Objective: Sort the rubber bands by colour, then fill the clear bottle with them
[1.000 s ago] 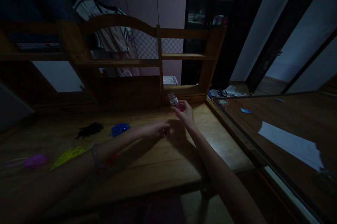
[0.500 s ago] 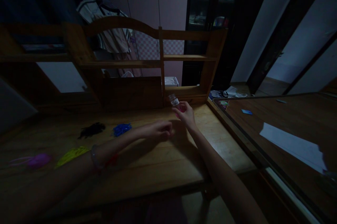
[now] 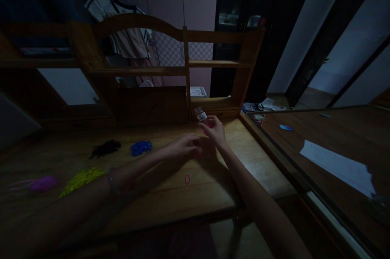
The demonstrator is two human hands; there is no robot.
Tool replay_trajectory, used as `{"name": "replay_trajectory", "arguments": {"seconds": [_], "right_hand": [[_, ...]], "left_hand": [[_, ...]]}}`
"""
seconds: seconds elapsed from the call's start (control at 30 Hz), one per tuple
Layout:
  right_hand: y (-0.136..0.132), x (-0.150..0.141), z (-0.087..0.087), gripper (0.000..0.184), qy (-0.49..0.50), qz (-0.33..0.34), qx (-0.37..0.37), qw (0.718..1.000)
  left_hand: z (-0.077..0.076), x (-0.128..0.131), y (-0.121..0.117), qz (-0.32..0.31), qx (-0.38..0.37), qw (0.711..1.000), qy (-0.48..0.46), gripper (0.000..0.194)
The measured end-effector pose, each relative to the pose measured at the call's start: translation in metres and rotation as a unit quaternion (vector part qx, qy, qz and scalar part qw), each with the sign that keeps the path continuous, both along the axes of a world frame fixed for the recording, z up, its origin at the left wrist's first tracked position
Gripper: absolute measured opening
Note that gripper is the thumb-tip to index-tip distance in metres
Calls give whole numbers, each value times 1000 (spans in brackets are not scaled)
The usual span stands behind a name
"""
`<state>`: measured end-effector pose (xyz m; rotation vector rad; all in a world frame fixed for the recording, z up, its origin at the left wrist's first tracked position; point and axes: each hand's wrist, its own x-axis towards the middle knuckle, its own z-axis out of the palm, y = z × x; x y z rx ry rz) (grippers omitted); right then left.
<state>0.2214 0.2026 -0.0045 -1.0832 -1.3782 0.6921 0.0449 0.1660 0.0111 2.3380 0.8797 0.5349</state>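
Observation:
My right hand [image 3: 215,130] is closed around a small clear bottle [image 3: 201,115] with a whitish label and pink contents, held tilted above the desk. Just left of it, my left hand [image 3: 186,146] hovers with its fingers loosely bent and apart, and I make out nothing held in it. On the desk below lies a pink rubber band [image 3: 187,179]. Farther left are a blue pile [image 3: 141,147] and a black pile [image 3: 105,149] of small strands. Beside my left forearm are a yellow pile [image 3: 81,180] and a purple pouch-like thing [image 3: 43,184] with pale strings.
The wooden desk [image 3: 170,198] has a shelf frame [image 3: 219,64] along its back. On the right stands a brown table [image 3: 332,133] with white paper [image 3: 338,165] and a small blue card [image 3: 285,127]. Clothes [image 3: 131,42] hang behind the shelf.
My left hand has loosened from a closed fist, its fingers now apart. A pink rubber band now shows on the desk below it. My right hand keeps hold of the bottle, nearly still.

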Motion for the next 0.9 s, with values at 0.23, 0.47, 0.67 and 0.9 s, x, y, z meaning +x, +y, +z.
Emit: {"name": "replay_trajectory", "arguments": {"seconds": [0.23,0.47,0.67,0.9], "right_hand": [[1,0,-2,37,-5,-2,3,1000],[7,1,-8,38,-22,-10,11,1000],[5,2,-7,38,-26,-13,21,999],[3,0,-3,36,-11,-10,13,1000]], "left_hand": [[-14,3,-11,51,-11,997,54,21],[-26,16,-17,66,55,993,83,11],[-24,2,-8,36,66,994,80,11],[-6,-37,10,69,57,985,147,15]]}}
